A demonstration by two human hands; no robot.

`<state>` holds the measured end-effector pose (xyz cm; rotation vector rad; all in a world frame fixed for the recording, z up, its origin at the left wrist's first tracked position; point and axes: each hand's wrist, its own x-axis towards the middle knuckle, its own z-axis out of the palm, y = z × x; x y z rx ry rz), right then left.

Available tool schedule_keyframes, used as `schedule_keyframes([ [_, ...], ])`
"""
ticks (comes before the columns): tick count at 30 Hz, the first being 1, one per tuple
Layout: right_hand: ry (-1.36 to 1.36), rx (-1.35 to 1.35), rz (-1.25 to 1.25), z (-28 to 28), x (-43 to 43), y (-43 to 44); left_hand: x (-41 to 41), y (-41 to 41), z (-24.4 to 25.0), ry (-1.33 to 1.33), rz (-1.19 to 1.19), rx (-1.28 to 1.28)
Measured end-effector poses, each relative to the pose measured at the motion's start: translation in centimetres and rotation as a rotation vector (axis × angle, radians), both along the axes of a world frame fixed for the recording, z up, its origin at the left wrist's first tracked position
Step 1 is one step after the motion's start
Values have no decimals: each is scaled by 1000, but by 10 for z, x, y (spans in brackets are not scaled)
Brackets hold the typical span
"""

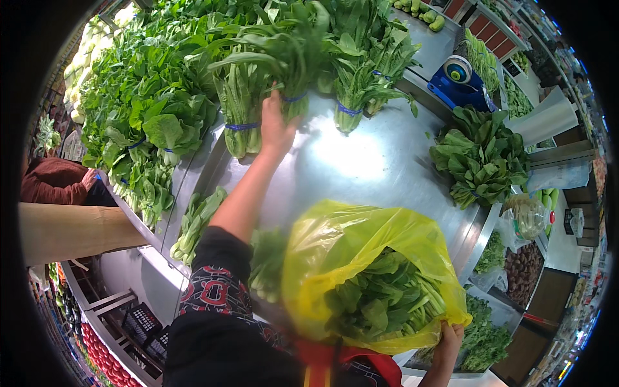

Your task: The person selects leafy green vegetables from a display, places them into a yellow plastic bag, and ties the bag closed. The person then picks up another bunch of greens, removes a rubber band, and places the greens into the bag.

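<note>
My left hand [279,123] reaches out over the metal counter [309,179] and grips a bunch of long-leaved greens [296,99] tied with a blue band. Beside it, to the left, stands another banded bunch of leafy stalks [242,106]. Close to my body, my right hand [450,334] pinches the rim of a yellow plastic bag [333,242]. The bag is wide open, and leafy greens with pale green stems [391,295] lie inside. Part of the bag is blurred.
Heaped leafy greens [145,72] fill the left side. More banded bunches [350,96] lie ahead. A blue tape dispenser [459,82] and dark leafy bunches [483,150] are at the right. Another person's sleeve [58,181] shows at far left, above a cardboard piece [77,232].
</note>
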<state>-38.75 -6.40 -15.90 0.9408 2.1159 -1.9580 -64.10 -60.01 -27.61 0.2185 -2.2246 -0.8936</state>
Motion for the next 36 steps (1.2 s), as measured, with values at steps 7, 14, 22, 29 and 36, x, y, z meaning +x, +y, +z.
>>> schedule_keyframes([
  [7, -42, 37, 105, 4, -4, 2, -67, 13, -10, -369, 168, 91],
  [14, -59, -73, 92, 16, -9, -12, -65, 55, -6, -166, 134, -107],
  [22, -39, -70, 39, 4, -3, 1, -84, 105, 9, -350, 201, 94],
  [29, -42, -109, -20, 0, -5, 1, -34, 104, 41, -286, -401, 523],
  [36, -68, -70, -5, 5, -6, -2, 1, 55, 46, 16, 39, 165],
])
